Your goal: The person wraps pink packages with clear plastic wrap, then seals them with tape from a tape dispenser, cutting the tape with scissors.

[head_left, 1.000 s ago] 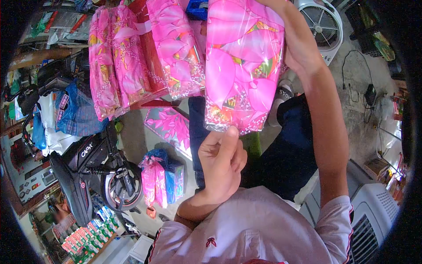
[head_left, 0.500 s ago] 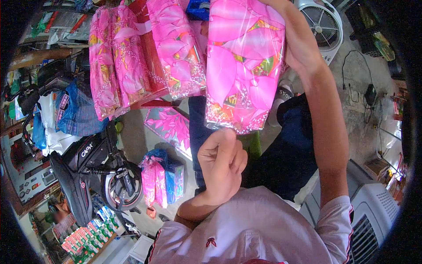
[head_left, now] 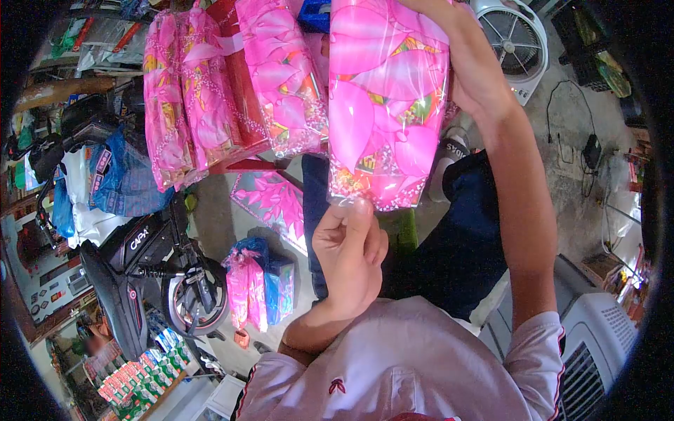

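Note:
A box-shaped package in clear, pink flower-printed wrap [head_left: 390,105] is held upright in front of me, its top cut off by the frame. My right hand [head_left: 467,59] grips its upper right side, with most fingers hidden behind it or out of view. Thumb and curled fingers of my left hand [head_left: 349,252] pinch the wrap at the bottom edge. Just left stands a similar pink package [head_left: 284,84]. Two more narrow pink-wrapped packages [head_left: 210,91] lean beside a red box [head_left: 246,102].
A flower-printed sheet [head_left: 270,203] lies below the packages. On the floor are pink and blue bags [head_left: 246,288]. A black motorbike [head_left: 140,259] stands at left, a fan [head_left: 512,42] at upper right, and a grey air cooler [head_left: 590,330] at lower right.
The held package has shifted slightly left. My left hand has moved slightly up and left, its thumb now against the bottom edge of the wrap.

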Demonstrator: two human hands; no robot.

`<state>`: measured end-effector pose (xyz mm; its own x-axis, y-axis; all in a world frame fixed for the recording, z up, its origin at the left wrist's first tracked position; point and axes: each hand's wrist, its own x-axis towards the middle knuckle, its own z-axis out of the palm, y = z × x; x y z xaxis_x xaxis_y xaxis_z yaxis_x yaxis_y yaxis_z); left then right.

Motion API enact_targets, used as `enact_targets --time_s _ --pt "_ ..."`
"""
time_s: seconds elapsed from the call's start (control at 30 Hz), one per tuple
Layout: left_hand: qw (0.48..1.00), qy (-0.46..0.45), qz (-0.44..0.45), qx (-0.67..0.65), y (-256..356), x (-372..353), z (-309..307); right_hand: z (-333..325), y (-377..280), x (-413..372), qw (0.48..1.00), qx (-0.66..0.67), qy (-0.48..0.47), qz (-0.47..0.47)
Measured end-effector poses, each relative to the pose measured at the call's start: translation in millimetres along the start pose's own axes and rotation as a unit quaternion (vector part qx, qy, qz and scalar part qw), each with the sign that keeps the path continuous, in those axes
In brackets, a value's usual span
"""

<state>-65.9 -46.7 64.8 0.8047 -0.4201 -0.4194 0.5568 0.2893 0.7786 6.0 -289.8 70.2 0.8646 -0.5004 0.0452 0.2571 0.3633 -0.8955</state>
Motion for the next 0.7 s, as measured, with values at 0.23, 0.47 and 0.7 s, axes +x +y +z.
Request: enact_targets --time_s 0.23,0.47,0.7 --pt "1.000 0.010 0.004 -0.010 3 0 2 7 -25 -18 0.998 0.040 -0.056 0.005" --pt "0.999 -0.036 0.018 -0.036 -11 1 -6 4 -5 -5 1.000 0.008 -0.013 0.015" --pt "0.999 -0.013 -0.004 -0.048 -11 6 -9 9 -5 -6 0.999 0.019 -0.033 0.013"
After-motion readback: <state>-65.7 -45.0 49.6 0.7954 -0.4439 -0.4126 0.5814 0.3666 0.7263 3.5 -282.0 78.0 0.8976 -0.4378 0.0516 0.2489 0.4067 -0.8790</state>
